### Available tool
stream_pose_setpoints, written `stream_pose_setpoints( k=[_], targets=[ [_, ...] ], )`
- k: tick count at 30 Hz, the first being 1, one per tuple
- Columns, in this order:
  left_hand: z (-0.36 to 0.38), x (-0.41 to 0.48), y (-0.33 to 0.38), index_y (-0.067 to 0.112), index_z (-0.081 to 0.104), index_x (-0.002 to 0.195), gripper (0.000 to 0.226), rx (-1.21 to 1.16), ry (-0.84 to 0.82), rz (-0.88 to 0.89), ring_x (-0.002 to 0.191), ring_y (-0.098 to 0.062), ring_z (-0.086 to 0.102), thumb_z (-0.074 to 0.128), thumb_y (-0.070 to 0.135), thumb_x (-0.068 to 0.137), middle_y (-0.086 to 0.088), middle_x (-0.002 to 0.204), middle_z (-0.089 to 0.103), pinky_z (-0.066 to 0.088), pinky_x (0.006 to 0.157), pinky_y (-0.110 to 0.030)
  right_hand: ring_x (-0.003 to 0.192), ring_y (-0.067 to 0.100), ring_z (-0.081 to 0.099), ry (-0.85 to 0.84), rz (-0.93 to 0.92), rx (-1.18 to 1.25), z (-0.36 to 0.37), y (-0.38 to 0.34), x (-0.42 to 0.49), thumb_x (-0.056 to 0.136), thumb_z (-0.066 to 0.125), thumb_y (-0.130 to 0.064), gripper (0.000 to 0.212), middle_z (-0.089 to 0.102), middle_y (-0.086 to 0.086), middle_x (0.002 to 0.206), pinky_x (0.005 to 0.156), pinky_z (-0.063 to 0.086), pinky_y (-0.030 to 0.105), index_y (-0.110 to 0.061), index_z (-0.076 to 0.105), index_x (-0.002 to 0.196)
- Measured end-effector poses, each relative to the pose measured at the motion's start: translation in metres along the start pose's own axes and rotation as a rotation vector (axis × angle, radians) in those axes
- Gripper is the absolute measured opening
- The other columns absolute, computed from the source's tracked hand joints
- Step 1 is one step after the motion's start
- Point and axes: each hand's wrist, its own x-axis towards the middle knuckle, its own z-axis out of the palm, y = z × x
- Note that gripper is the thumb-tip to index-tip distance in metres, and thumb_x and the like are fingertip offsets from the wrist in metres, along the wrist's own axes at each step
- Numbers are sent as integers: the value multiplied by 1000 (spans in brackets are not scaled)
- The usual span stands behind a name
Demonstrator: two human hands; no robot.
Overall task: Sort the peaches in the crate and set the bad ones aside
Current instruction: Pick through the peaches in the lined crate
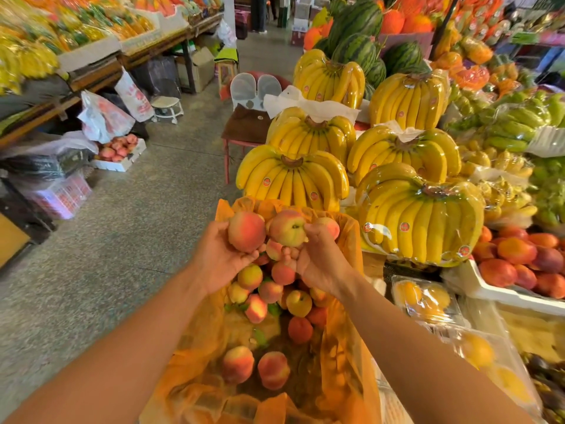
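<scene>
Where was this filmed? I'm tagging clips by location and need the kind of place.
Most likely an indoor fruit market or wholesale stall. Wrapped banana bunches are stacked beside watermelons, more fruit lines the tables across the aisle, and both hands hold peaches over a lined crate.

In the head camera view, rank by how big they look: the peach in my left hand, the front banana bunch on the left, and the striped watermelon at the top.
1. Banana bunch
2. Watermelon, though it sits farther away
3. Peach
</scene>
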Motion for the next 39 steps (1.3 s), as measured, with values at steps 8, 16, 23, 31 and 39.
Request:
stream_pose_setpoints(
  k=[8,16,23,31,39],
  targets=[
    [-25,-19,-6,17,51,136,89,293,-208,58,113,-28,55,87,41,58,-17,138,51,46,92,-38,96,23,56,-63,-26,-296,4,10,-22,77,75,-44,60,56,13,112,77,48,27,-18,56,128],
    [-31,-32,-4,22,58,126,93,596,-132,102,110,-22,62,94,34,40,-7,124,62,55,81,-31,120,26,53,12,-187,-711,6,9,-38,72,78,-2,61,52,5,133,85,52,29,-32,58,121],
    [-32,-34,-19,25,47,119,83,1420,152,430,107,-18,52,92,28,49,3,120,50,47,90,-38,105,-5,48,58,-412,-1270,4,21,-40,64,86,-7,70,46,-21,114,88,42,23,-25,44,116],
    [-45,-38,-23,28,51,127,77,1733,124,370,107,-21,48,87,36,59,-1,122,46,40,87,-32,111,17,55,139,-86,-1355,-16,28,-38,59,78,-61,84,56,-3,122,94,50,42,-26,48,129],
    [-68,-57,-26,25,50,132,80,1472,209,463,109,-13,53,87,36,61,9,121,53,46,93,-32,118,15,49,-4,148,-1504,-20,63,-24,72,83,-39,70,53,-3,129,94,41,28,-23,51,131]
  ],
)
